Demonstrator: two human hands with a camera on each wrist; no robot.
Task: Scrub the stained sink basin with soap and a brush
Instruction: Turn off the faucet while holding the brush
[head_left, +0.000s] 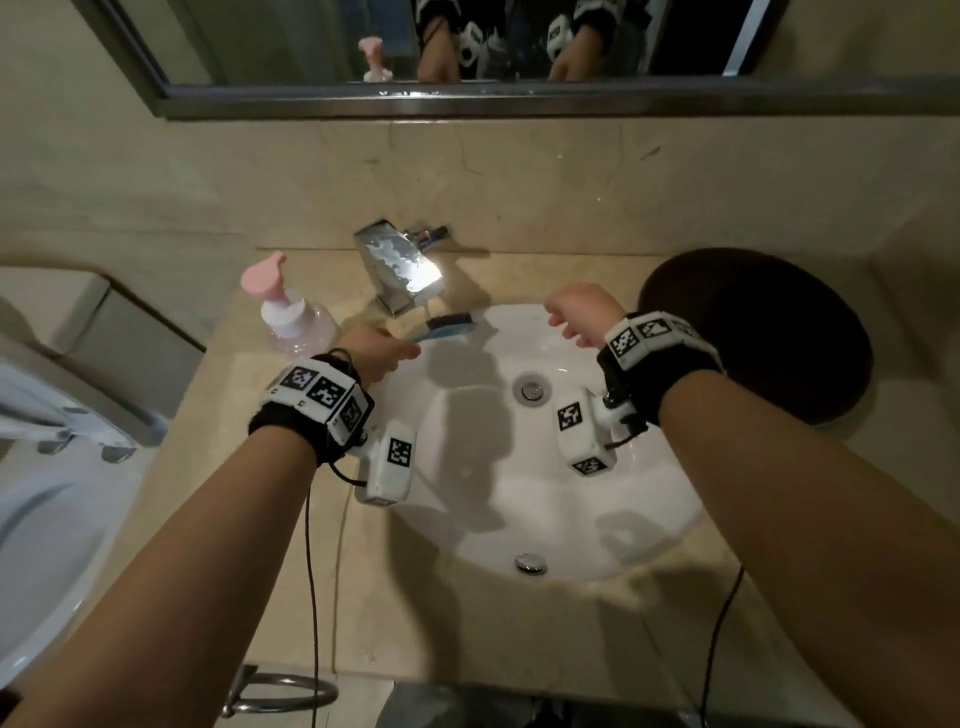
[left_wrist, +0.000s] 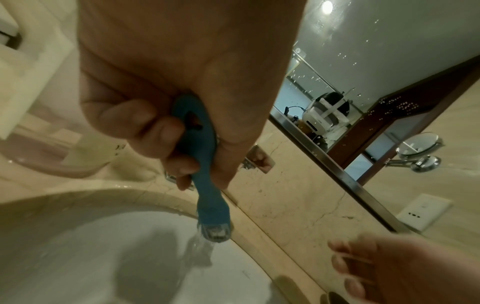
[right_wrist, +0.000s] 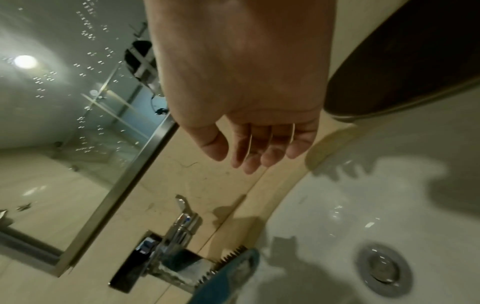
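Note:
My left hand (head_left: 382, 351) grips the handle of a blue brush (head_left: 449, 325) and holds its bristled head under the chrome faucet (head_left: 400, 273). In the left wrist view my fingers (left_wrist: 155, 131) curl round the blue brush (left_wrist: 205, 164), and water runs off its head into the white sink basin (left_wrist: 78, 257). My right hand (head_left: 582, 312) hovers over the back right rim of the sink basin (head_left: 561, 467), fingers relaxed and holding nothing. The right wrist view shows those fingers (right_wrist: 259, 144) loose above the counter, with the brush head (right_wrist: 228, 275) beside the faucet (right_wrist: 179, 236).
A clear soap pump bottle (head_left: 291, 312) with a pink top stands on the beige counter left of the faucet. A dark round object (head_left: 753, 332) lies on the counter at the right. The drain (head_left: 530, 388) sits mid-basin. A mirror (head_left: 467, 47) hangs above; a toilet (head_left: 47, 519) is at left.

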